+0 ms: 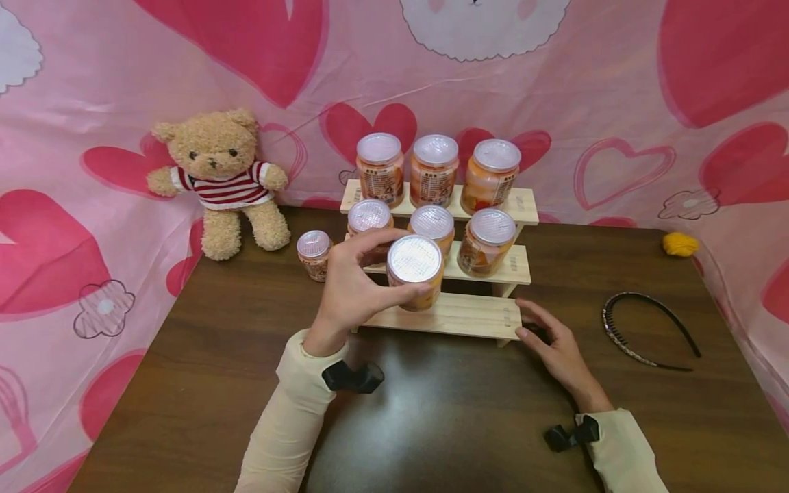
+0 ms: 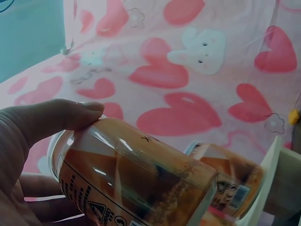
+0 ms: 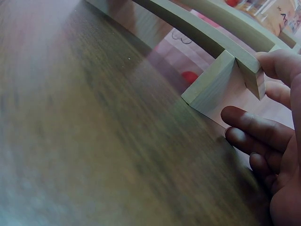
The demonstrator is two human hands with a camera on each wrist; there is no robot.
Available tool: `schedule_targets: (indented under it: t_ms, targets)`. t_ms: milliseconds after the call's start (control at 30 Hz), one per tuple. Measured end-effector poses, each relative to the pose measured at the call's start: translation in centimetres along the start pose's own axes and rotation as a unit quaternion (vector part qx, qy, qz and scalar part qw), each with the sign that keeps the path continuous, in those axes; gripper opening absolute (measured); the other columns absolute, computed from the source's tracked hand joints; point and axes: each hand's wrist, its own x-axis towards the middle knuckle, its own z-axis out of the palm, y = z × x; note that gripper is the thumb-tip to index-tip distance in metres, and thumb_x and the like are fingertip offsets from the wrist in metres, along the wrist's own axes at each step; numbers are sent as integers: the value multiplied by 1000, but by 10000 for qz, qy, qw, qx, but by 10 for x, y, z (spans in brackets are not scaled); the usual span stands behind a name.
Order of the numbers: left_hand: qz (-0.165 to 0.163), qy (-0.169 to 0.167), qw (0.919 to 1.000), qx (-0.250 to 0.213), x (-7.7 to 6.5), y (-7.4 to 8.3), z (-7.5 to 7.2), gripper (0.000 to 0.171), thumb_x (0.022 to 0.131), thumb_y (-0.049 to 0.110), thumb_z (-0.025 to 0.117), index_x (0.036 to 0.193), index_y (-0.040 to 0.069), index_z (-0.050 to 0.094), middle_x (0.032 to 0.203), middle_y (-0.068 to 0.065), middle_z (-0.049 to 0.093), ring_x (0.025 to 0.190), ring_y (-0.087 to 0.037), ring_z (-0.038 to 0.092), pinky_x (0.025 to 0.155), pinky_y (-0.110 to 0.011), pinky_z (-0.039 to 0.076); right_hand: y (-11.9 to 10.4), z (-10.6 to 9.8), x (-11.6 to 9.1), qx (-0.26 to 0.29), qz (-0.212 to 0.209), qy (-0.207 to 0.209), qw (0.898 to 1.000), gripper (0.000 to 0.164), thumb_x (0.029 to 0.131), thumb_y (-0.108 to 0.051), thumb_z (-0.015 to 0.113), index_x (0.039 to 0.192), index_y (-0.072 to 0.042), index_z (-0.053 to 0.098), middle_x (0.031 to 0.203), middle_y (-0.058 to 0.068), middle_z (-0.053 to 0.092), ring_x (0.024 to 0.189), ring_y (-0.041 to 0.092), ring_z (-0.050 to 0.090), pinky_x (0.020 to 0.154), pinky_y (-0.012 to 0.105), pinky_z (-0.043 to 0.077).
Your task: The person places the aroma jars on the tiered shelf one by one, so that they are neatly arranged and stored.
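My left hand (image 1: 357,281) grips a clear fruit can (image 1: 414,274) with a silver lid, thumb on the near side and fingers on the far side. It is held over the lowest step of a three-tier wooden stand (image 1: 468,316); in the left wrist view the can (image 2: 136,169) tilts, its printed label showing. My right hand (image 1: 557,349) pinches the right end of that lowest step between thumb and forefinger. The right wrist view shows its other fingers (image 3: 258,129) below the board end (image 3: 256,82). Three cans (image 1: 435,171) line the top step, three more (image 1: 487,243) the middle one.
A smaller-looking can (image 1: 314,255) stands on the table left of the stand. Further left a teddy bear (image 1: 222,181) in a striped shirt sits against the pink heart-print cloth (image 1: 592,82). At right lie a black headband (image 1: 653,329) and a yellow ball (image 1: 680,244).
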Motion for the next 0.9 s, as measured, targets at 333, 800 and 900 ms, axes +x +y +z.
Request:
schedule_targets:
  t_ms: [333, 800, 900]
  targets:
    - [-91, -179, 9997, -121, -1, -6, 20, 60, 58, 6, 95, 113, 0, 72, 106, -14, 74, 93, -12, 66, 80, -30, 61, 1, 0, 0, 42, -16, 19, 10000, 47, 97, -2, 61, 143, -5, 52, 115, -36, 60, 106, -14, 57, 92, 7, 36]
    - [-304, -714, 9970, 81, -2, -15, 44, 59, 61, 11, 95, 114, 1, 72, 109, -13, 75, 99, -20, 70, 85, -25, 57, 2, 0, 0, 86, -113, 20, 9999, 48, 96, 0, 61, 143, -5, 53, 116, -35, 60, 108, -14, 58, 93, 7, 37]
    - [-361, -843, 9957, 155, -2, -18, 49, 59, 61, 13, 95, 114, 2, 72, 109, -12, 75, 100, -21, 71, 85, -24, 57, 2, 0, 0, 56, -109, 15, 9999, 48, 96, 0, 61, 143, -5, 53, 116, -36, 60, 108, -15, 57, 93, 7, 37]
